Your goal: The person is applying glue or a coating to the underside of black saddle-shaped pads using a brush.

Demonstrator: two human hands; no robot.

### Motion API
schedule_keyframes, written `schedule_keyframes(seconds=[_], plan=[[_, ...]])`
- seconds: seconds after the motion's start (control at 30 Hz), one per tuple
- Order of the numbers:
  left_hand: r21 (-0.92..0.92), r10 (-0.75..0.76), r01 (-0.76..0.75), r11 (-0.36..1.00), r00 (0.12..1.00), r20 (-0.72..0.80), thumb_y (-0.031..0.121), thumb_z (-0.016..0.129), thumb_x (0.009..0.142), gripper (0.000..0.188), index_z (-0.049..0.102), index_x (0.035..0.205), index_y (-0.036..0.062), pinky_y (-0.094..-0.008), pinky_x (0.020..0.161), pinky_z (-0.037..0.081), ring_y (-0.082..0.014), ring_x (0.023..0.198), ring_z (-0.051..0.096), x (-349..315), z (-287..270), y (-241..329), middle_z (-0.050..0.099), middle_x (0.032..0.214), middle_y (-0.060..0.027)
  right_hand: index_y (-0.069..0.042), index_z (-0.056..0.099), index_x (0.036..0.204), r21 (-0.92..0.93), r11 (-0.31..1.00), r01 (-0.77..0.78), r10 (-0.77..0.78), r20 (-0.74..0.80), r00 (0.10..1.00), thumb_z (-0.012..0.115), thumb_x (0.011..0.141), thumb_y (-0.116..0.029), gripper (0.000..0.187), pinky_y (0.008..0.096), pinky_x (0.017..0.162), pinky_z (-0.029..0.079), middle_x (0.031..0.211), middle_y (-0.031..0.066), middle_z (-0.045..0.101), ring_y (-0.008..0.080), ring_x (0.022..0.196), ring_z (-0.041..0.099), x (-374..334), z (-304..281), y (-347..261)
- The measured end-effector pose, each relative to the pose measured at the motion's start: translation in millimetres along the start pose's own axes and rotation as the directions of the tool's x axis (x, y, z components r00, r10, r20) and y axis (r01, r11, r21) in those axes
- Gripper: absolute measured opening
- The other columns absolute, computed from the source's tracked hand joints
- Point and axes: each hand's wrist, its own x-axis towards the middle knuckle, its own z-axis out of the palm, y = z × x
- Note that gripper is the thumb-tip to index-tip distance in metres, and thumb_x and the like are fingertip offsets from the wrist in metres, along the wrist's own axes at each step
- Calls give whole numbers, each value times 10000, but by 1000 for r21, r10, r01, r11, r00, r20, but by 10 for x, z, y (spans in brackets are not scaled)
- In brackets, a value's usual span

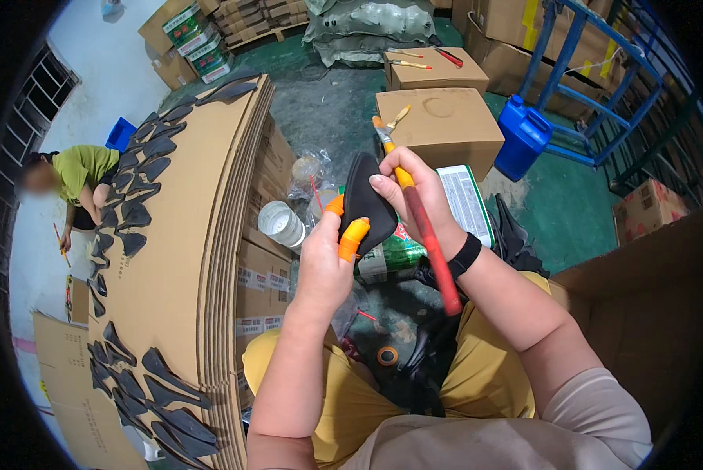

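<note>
Between my hands is a black, curved, padded piece [369,205] with a pointed upper end; its exact kind is unclear. My left hand [326,258] grips its lower left edge, with orange covers on the thumb and a finger. In my right hand [423,202] is a paintbrush [430,249] with a red and yellow handle, bristles upward and away from me. The right thumb also presses on the black piece's right side. Beneath my hands is a green package [398,257], and a white plastic cup [281,225] is left of them.
Black pieces [160,146] lie along a tall cardboard stack [171,258] on the left, where another person [89,180] works. Ahead are cardboard boxes [445,117] with brushes on them. A blue jerrycan [524,137] and blue metal frame [594,102] are at right.
</note>
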Motion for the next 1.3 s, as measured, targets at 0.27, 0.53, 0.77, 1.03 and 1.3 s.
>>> schedule_keyframes(seconds=[0.27,0.53,0.77,1.03,1.3], plan=[[-66,-48,57,996,991,122,130,585,924,284,532,1153,-29,-341,704,492,-268,800,644,70,-70,5,648,910,-201,-34,486,852,-64,998,2,-1,1,1000,654,867,-147,203,294,599,420,705,71,508,178,629,504,38,-11,134],[-370,-127,185,910,976,176,87,668,863,306,574,1136,-16,-251,704,499,-114,811,614,290,-90,-86,666,929,-77,-37,490,863,36,999,17,-16,-35,999,642,870,-124,175,286,611,418,718,67,506,158,652,501,64,18,150],[-294,-127,165,941,981,146,39,697,820,379,602,1183,-13,-258,709,521,-113,799,626,292,-78,-131,679,918,-72,-38,490,867,36,999,-16,15,23,1000,634,881,-132,172,280,620,416,747,59,507,145,671,484,39,3,159],[-351,-85,82,933,996,7,23,698,802,347,616,1136,-21,-265,743,510,-121,817,624,345,-264,-323,674,929,-75,-70,543,902,303,943,-136,104,118,987,487,986,-304,256,229,715,452,763,28,604,120,858,606,287,-36,310],[-54,-205,203,978,978,-30,-27,695,795,364,591,1144,-23,-258,755,514,-128,843,626,427,-648,-639,659,962,-79,-53,702,892,-7,884,-468,464,146,874,569,916,-392,366,205,460,395,624,4,596,58,502,513,517,-415,703]])
